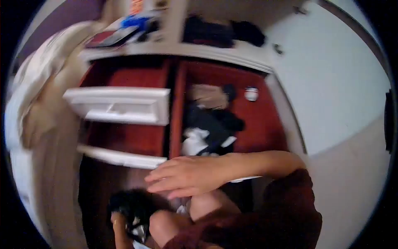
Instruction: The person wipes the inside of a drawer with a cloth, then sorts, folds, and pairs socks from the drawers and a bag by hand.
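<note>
My right hand is stretched out above my knees, palm down with its fingers apart and nothing in it. It is near the front of an open red-lined drawer that holds dark clothes, a beige cloth, a white cloth and a small white round item. Low at the left, my left hand is at a dark bundle of cloth; its fingers are mostly hidden in blur and shadow.
Two open drawers with white fronts stick out at the left. Beige fabric hangs at the far left. Folded dark clothes lie on the shelf above, with a blue item. A white door stands at the right.
</note>
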`<state>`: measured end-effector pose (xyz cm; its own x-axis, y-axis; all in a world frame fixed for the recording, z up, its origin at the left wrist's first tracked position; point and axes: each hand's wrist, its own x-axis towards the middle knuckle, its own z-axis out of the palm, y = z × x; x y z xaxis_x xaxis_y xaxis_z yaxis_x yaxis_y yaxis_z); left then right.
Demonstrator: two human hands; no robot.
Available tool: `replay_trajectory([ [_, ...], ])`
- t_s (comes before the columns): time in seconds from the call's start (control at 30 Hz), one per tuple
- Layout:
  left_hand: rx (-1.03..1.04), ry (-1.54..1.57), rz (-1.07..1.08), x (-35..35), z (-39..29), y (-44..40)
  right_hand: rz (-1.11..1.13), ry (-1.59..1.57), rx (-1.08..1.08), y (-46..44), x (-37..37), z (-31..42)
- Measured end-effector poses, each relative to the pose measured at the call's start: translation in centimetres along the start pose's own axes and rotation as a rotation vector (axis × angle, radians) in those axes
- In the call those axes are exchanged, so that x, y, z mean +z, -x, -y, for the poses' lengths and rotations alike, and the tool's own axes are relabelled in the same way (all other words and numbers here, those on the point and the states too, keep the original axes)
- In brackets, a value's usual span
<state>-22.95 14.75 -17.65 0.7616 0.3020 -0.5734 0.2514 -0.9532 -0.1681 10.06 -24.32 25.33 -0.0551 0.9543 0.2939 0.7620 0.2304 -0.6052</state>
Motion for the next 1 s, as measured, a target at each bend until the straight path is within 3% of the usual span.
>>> replay_trajectory([
  [0.03, -0.004, -0.090, 0.055, -1.5, 0.5, 0.3, -0.112, -0.068, -0.002, 1.5, -1.2, -0.4],
  [0.1, -0.046, -0.219, 0.113, -7.4, 0.5, 2.0, -0.273, -0.135, 0.320, 5.4, -5.4, -2.8],
  [0.2, -0.306, -0.140, 0.197, -26.6, -5.6, 7.6, -0.317, 0.474, 0.691, 14.5, -10.7, -10.9],
  [0.27, -0.145, -0.007, -0.078, -35.9, -9.0, 11.0, -0.355, 0.760, 1.011, 22.3, -13.4, -17.8],
  [0.3, -0.026, 0.104, -0.415, -38.8, -10.5, 12.5, -0.244, 0.878, 1.309, 23.4, -14.7, -17.4],
  [0.33, 0.097, 0.209, -0.749, -41.3, -12.3, 13.7, -0.190, 1.060, 1.257, 26.9, -15.2, -19.4],
  [0.4, 0.202, 0.240, -0.997, -46.7, -16.8, 14.5, -0.120, 1.286, 1.192, 32.1, -14.1, -24.1],
  [0.47, 0.323, 0.376, -1.004, -49.8, -20.6, 15.2, -0.091, 1.399, 1.178, 34.0, -13.3, -26.8],
  [0.57, 0.488, 0.334, -0.976, -51.5, -24.9, 15.9, 0.073, 1.162, 1.435, 31.2, -14.1, -26.7],
  [0.67, 0.554, 0.401, -0.826, -51.7, -27.2, 15.8, -0.108, -0.008, 1.481, 28.2, -18.7, -24.1],
  [0.7, 0.582, 0.382, -0.821, -51.5, -27.4, 15.4, -0.323, -0.448, 1.346, 27.8, -19.5, -23.1],
  [0.73, 0.602, 0.377, -0.819, -51.4, -27.5, 14.8, -0.422, -0.602, 1.212, 26.5, -19.9, -21.4],
  [0.77, 0.617, 0.373, -0.820, -51.3, -27.6, 14.4, -0.512, -0.749, 1.066, 25.1, -20.3, -19.8],
  [0.87, 0.650, 0.394, -0.812, -52.0, -27.9, 13.8, -0.505, -0.911, 0.886, 22.4, -21.1, -16.7],
  [1.0, 0.637, 0.388, -0.760, -52.7, -28.3, 13.7, -0.567, -0.951, 0.797, 21.8, -21.4, -16.2],
])
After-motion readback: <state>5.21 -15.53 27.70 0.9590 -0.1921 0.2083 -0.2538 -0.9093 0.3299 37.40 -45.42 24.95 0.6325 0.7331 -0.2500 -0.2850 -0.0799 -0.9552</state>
